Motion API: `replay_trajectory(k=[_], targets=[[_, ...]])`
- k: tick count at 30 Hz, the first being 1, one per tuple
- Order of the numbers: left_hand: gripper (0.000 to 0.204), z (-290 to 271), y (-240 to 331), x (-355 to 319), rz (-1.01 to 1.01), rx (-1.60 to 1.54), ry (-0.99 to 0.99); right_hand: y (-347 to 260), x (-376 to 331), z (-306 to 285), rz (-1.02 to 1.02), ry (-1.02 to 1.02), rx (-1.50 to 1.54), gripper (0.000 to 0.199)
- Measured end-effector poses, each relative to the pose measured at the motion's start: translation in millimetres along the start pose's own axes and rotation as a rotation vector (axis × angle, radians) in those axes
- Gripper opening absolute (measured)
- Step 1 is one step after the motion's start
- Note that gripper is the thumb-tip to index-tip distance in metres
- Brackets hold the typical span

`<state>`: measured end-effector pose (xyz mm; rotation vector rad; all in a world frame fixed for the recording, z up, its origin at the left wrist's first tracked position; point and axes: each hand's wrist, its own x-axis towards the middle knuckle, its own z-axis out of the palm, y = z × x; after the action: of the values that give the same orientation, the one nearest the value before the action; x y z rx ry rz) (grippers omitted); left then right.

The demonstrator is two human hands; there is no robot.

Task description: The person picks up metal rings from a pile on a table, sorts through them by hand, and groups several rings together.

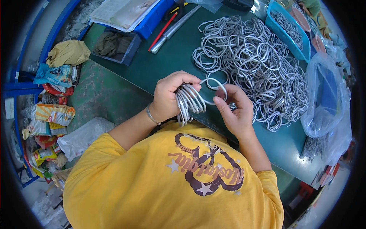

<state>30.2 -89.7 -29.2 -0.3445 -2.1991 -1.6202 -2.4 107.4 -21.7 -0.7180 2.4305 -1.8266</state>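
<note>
The left hand (167,97) is closed around a bundle of grey coiled cables (188,103), their loops stacked side by side and fanning out toward three o'clock from the fist. The right hand (236,110) pinches one single cable loop (215,89) between thumb and fingers, holding it just beside the bundle, at about two o'clock from it. Both hands hover over the near edge of the green work table (160,65), close to the yellow shirt (171,183). The large heap of loose cable coils (255,65) lies at one o'clock from the hands, with a blue plastic tray (274,26) of more coils beyond it at the table's far edge and a clear plastic bag (324,103) at three o'clock. To do this step well, it seems best to keep the single loop flat and round, line it up with the stacked loops, and slide it under the left fingers without loosening the grip, so the bundle stays even and no coil springs open or tangles with its neighbour.
</note>
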Motion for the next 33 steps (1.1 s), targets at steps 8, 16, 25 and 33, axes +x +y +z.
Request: replay_trajectory(k=[8, 16, 25, 33], targets=[[0.018, 0.1, -3.2, 0.8, 0.044, 0.037, -0.054, -2.8, 2.3, -9.4, -0.309, 0.072, -0.14, 0.011], [0.028, 1.7, 11.5, 9.8, 0.213, 0.156, -0.077, -7.8, 2.2, -10.8, -0.377, 0.039, -0.316, 0.019], [0.019, -1.9, -1.5, 2.5, -0.039, -0.009, -0.015, 7.2, -5.9, -11.2, -0.048, 0.054, 0.154, 0.028], [0.027, -2.9, -4.9, 1.3, 0.002, -0.105, -0.003, -3.6, -3.9, -7.5, -0.255, -0.067, 0.029, 0.019]])
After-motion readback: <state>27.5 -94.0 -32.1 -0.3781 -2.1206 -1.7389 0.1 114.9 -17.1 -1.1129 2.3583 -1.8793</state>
